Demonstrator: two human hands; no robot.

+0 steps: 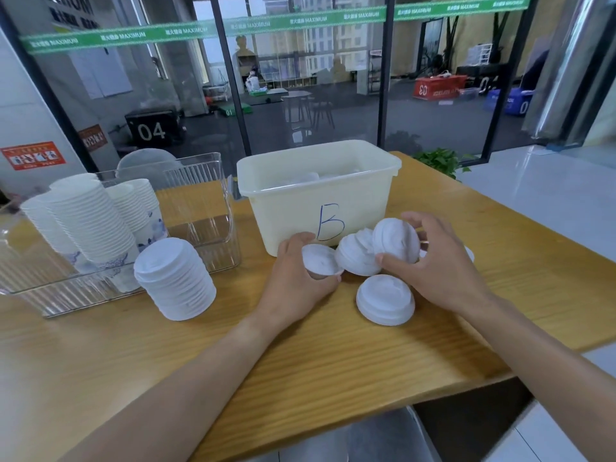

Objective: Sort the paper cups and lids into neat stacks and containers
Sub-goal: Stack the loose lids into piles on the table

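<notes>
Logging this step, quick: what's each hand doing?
Left hand: grips a lid.
Right hand: grips a small stack of lids.

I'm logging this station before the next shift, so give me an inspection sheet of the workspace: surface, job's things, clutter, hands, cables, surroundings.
Surface: wooden table, light grain, no spills seen.
Job's things: stacks of paper cups leaning in a clear ribbed container; tall lid stack on the table in front of it; cream bin marked B with white items inside; single lid lying near the hands.
Clutter: nothing seen.
Hands: left hand holds one lid; right hand grips a bunch of lids.
Cables: nothing seen.
Surroundings: glass wall with green stripe; potted plant behind the table.
</notes>
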